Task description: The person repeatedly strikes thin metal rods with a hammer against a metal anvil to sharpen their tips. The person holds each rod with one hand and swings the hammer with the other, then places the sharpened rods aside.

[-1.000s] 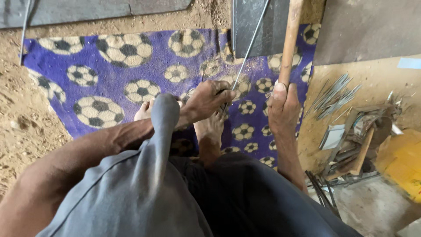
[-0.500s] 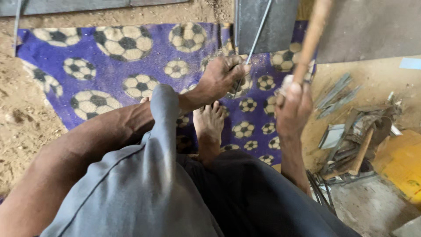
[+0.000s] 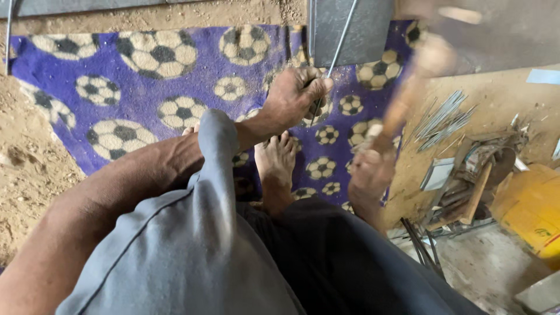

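Observation:
My left hand (image 3: 296,96) grips a thin metal rod (image 3: 341,38) that slants up against a grey metal sheet (image 3: 350,32). My right hand (image 3: 370,175), blurred by motion, is closed round a wooden handle (image 3: 408,96) that points up to the right; its head is a blur near the top edge. Both hands are over a purple mat (image 3: 146,76) printed with footballs. My bare foot (image 3: 277,166) rests on the mat between the hands.
Sandy ground (image 3: 26,157) lies left of the mat. A bundle of thin metal rods (image 3: 446,116) lies to the right, beside scrap metal pieces (image 3: 466,175) and a yellow object (image 3: 534,213). My grey-clothed knee (image 3: 192,233) fills the foreground.
My right hand has dropped lower and swung the wooden handle, which now tilts right and is blurred. My left hand has moved up the mat along the rod.

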The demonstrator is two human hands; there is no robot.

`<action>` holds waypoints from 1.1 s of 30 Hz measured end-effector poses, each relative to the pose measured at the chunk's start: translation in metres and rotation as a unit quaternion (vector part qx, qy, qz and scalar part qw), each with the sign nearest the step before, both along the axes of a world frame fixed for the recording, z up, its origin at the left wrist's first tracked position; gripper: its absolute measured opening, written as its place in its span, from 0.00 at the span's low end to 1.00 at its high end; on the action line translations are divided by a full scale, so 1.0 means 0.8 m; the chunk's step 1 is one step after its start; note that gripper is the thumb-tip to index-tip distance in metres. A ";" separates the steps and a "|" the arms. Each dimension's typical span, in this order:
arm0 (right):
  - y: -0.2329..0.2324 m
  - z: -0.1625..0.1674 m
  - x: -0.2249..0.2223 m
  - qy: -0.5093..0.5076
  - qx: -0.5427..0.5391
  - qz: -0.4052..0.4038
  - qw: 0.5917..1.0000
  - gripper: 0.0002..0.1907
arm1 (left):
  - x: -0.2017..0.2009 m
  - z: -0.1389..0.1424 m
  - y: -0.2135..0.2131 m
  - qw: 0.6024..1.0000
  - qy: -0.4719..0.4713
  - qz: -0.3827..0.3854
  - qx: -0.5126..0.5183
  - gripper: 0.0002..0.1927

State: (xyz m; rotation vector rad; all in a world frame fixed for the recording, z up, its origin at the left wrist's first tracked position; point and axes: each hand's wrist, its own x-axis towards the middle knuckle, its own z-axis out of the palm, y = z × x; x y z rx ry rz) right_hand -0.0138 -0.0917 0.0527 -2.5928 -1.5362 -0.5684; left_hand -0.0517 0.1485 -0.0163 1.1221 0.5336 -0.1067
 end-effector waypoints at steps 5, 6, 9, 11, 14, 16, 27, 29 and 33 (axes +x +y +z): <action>-0.018 -0.002 -0.010 0.221 0.046 -0.155 0.962 0.12 | 0.000 -0.003 -0.001 1.000 -0.010 0.022 0.007 0.16; -0.019 0.001 -0.012 0.049 -0.008 -0.043 0.998 0.10 | -0.001 -0.003 -0.002 1.000 -0.018 0.025 -0.004 0.17; -0.013 0.005 -0.018 0.637 0.436 -0.287 0.567 0.19 | 0.000 -0.004 -0.002 0.999 -0.029 0.024 0.000 0.18; -0.005 0.013 -0.024 0.549 0.215 -0.292 0.753 0.16 | 0.001 -0.004 -0.001 0.999 -0.024 0.019 0.011 0.17; 0.004 0.026 -0.029 0.533 0.169 -0.321 0.764 0.15 | 0.004 -0.002 0.002 1.000 -0.006 0.023 0.012 0.15; 0.006 0.032 -0.031 0.534 0.210 -0.322 0.753 0.15 | 0.004 0.001 0.000 1.000 -0.001 0.030 0.001 0.14; 0.012 0.011 -0.003 0.489 0.268 -0.264 0.787 0.14 | 0.004 0.008 0.006 0.999 0.046 0.002 0.010 0.14; 0.014 0.005 0.018 0.401 0.097 -0.217 0.885 0.14 | 0.004 0.008 0.005 0.999 0.046 0.002 -0.001 0.14; 0.012 -0.005 0.041 0.416 0.127 -0.219 0.873 0.16 | 0.003 0.005 0.004 0.999 0.030 0.000 0.017 0.14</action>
